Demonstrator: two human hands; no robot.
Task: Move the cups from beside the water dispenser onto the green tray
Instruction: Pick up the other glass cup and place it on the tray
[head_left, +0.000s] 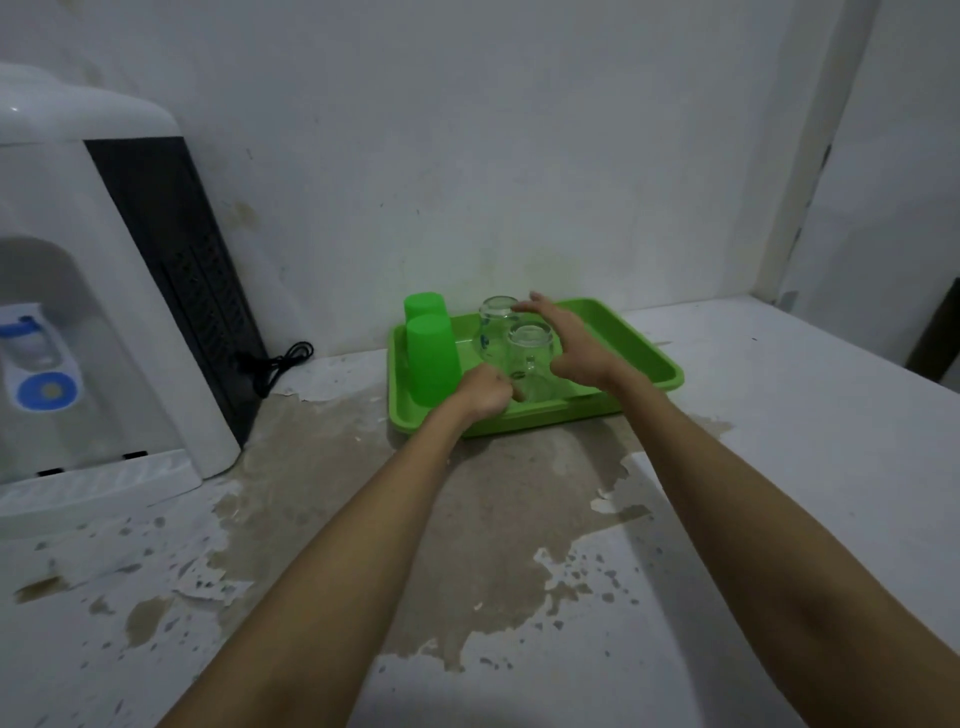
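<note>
Cups (530, 358) on tray (649, 358), between hands (485, 397)

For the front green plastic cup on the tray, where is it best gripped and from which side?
Grip the front green cup around its upper body, near the closed base, coming from above. It stands upside down and tapers upward, so the top is narrowest. The second green cup crowds it behind.

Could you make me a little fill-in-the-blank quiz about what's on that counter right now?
1. The two green cups and two glass mugs all stand ____ down.
2. They sit on a tray whose colour is ____.
3. The right hand is spread ____ beside the mugs.
4. The white dispenser stands to the ____ of the tray.

Missing words: upside; green; open; left
</note>
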